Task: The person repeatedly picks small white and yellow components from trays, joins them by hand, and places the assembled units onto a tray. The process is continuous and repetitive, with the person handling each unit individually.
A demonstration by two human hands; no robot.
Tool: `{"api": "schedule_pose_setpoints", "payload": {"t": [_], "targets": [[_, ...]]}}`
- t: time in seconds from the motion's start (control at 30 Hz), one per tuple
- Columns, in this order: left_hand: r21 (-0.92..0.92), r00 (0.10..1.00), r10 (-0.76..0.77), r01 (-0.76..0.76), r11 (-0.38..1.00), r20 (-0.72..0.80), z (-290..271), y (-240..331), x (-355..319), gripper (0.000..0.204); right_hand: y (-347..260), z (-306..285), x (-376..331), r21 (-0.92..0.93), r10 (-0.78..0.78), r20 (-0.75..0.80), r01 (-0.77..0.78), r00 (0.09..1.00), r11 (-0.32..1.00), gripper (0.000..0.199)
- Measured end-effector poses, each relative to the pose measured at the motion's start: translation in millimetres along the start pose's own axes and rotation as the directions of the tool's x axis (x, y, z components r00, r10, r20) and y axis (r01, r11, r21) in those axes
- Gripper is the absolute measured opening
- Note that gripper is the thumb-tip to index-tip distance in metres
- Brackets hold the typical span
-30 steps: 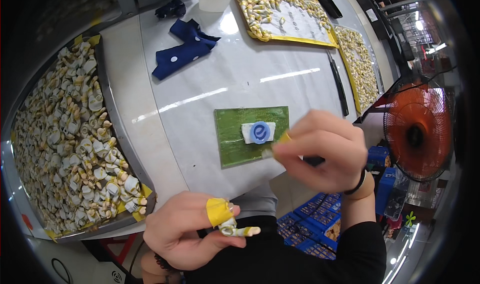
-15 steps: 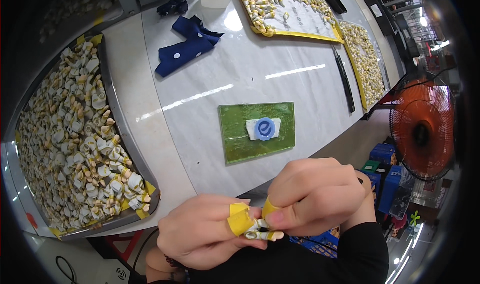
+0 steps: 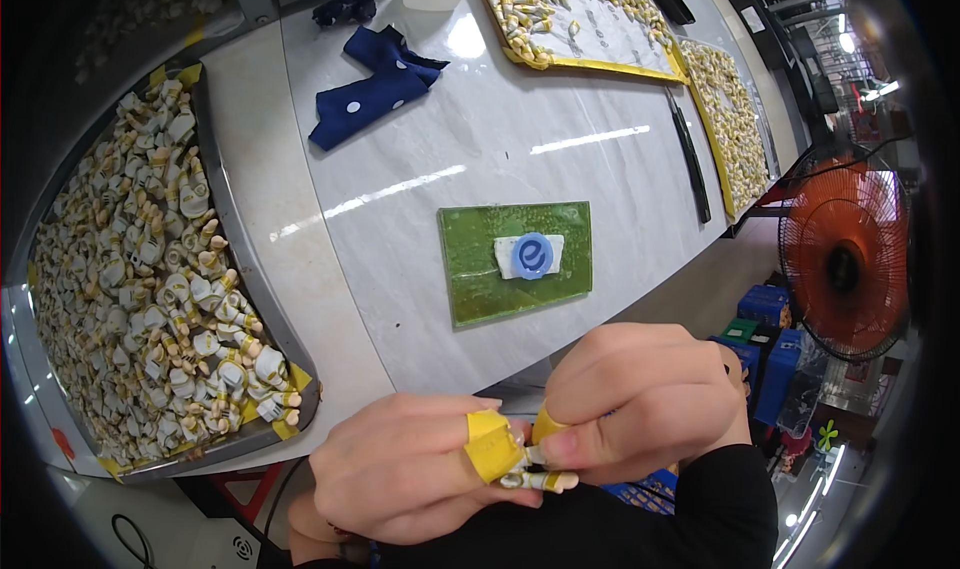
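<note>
Yellow tape wraps fingers on both hands, just past the table's near edge. Pinched in my left hand (image 3: 405, 464) is a small white toy figure piece (image 3: 540, 482) with yellow trim and a skin-coloured end. My right hand (image 3: 640, 394) is closed, its thumb and finger pressed against the same piece; whether a second small part sits between them is hidden. Beyond the hands, a green slab (image 3: 465, 259) lies on the table, carrying a white pad (image 3: 504, 260) and a round blue cap (image 3: 532, 269) with a dark mark.
A deep metal tray (image 3: 240, 259) heaped with similar white pieces stands at left. Dark blue cloth (image 3: 365, 99) lies beyond the slab. Far right are a yellow-edged tray (image 3: 600, 71) of small parts, another parts tray (image 3: 725, 119), black tweezers (image 3: 689, 159) and an orange fan (image 3: 845, 254).
Both hands have shifted slightly right, the right one also a little lower. The piece has turned a little and stays held between them.
</note>
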State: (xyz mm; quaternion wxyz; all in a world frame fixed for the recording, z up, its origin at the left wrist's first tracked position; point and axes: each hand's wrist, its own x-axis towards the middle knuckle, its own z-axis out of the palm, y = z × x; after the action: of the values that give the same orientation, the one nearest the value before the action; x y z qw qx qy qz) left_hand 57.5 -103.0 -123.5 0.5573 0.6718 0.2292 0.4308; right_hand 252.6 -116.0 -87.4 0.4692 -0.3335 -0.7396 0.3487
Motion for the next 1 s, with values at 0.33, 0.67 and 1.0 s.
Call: {"api": "schedule_pose_setpoints", "payload": {"t": [0.33,0.67,1.0], "targets": [[-0.095,0.984,-0.068,0.053,0.994,-0.165,7.7,-8.5,-0.7,0.032,0.7,-1.1,-0.1,-0.057,0.071,0.005,-0.071,0.997,0.996,0.028],[-0.665,0.934,-0.325,0.339,0.665,0.152,2.7,-16.7,-3.9,0.022,5.0,-12.1,8.5,0.081,0.281,0.186,-0.3,0.942,0.951,0.019],[-0.48,0.898,-0.388,0.439,0.76,0.206,-1.9,-11.9,-3.3,0.021,5.7,-12.0,9.1,0.137,0.337,0.271,-0.383,0.902,0.914,0.013]]}}
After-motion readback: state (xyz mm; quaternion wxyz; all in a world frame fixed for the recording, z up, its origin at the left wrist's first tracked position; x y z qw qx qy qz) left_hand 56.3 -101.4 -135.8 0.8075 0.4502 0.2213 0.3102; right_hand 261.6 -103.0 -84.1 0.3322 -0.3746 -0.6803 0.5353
